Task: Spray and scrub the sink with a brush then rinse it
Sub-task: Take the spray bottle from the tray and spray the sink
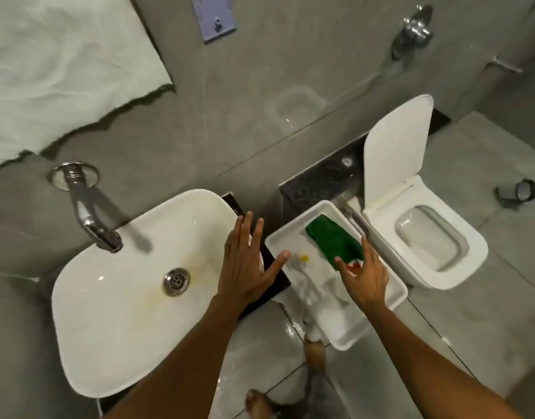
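A white oval sink (118,322) with a yellowish stain and a metal drain (176,281) sits at the left, under a chrome tap (91,216) on the wall. To its right is a white rectangular tub (390,300) holding a green scrub pad (332,240), blurred clear items with a yellow bit, and something red. My left hand (248,264) hovers open over the sink's right rim, fingers spread. My right hand (366,276) is over the tub with fingers spread, fingertips at the green pad's near edge and the red item; it grips nothing that I can see.
A white toilet (459,264) with its lid up stands at the right, behind the tub. A dark stone ledge (320,179) runs along the grey wall. The tiled floor below is wet, with my bare feet (314,349) on it. A small dark object (515,192) lies on the floor far right.
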